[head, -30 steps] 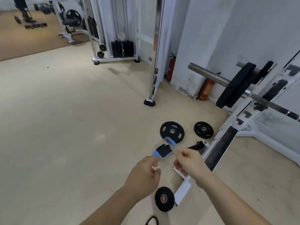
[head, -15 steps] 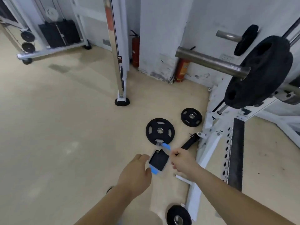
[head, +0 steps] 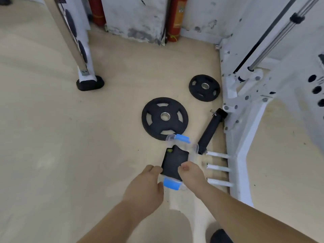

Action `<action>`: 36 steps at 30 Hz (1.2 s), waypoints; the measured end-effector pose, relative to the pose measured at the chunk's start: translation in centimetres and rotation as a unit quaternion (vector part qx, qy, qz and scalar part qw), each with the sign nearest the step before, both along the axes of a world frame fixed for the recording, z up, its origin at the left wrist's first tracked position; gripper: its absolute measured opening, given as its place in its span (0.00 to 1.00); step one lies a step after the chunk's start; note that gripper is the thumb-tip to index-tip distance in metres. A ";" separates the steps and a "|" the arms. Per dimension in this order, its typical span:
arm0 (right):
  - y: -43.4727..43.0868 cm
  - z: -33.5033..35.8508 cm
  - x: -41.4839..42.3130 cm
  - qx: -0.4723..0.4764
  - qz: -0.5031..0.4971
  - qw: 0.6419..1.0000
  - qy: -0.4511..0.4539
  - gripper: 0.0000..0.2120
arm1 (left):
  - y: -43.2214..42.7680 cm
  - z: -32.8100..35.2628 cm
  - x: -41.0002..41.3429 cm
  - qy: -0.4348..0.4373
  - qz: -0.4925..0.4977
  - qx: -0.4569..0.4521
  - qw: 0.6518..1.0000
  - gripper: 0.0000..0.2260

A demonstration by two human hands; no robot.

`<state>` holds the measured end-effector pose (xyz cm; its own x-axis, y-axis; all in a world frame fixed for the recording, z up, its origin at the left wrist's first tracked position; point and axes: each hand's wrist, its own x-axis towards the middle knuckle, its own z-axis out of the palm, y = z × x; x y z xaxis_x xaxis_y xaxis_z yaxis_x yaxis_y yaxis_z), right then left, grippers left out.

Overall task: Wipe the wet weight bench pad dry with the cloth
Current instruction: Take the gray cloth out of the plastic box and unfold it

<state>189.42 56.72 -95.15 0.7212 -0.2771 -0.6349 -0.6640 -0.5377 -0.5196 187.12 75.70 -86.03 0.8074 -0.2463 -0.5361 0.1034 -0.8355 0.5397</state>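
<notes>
A small clear plastic box with blue clips at both ends has something flat and black inside it. I cannot tell whether that is the cloth. My left hand grips the box's near left corner beside a blue clip. My right hand grips its right side, thumb on the lid. The box is low over the beige floor; I cannot tell whether it touches it. No bench pad is in view.
Two black weight plates lie on the floor beyond the box. A black handle leans toward the white rack frame, which has three pegs. Far off are a machine foot and a fire extinguisher.
The view has swung down and closer to the floor by the rack. Both hands have drawn in around the box and carried it lower, and the right hand has moved onto its side.
</notes>
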 end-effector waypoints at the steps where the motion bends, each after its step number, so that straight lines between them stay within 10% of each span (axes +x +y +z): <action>1: -0.2 -3.3 0.3 -0.010 -0.014 1.000 0.001 0.08 | -0.3 -2.6 0.8 -0.003 -0.022 0.009 1.000 0.19; 9: -1.8 -21.8 4.8 -0.029 -0.104 0.990 0.092 0.19 | -2.5 -14.0 6.2 0.068 -0.128 0.032 0.989 0.17; 13: -1.3 -25.5 6.5 -0.105 -0.096 0.981 0.134 0.31 | -3.5 -14.8 6.7 0.052 -0.097 0.014 0.994 0.16; 21: 0.3 -25.5 5.7 -0.146 -0.077 0.976 0.145 0.24 | -3.2 -16.0 5.4 0.097 -0.082 -0.026 0.992 0.13; 29: -0.6 -15.9 6.7 0.172 -0.294 0.940 0.021 0.17 | -2.1 -13.9 6.7 0.053 -0.004 -0.024 0.998 0.20; 36: -4.7 10.2 1.8 0.324 -0.355 0.875 -0.059 0.28 | -6.2 0.9 0.9 0.036 0.238 -0.227 0.944 0.09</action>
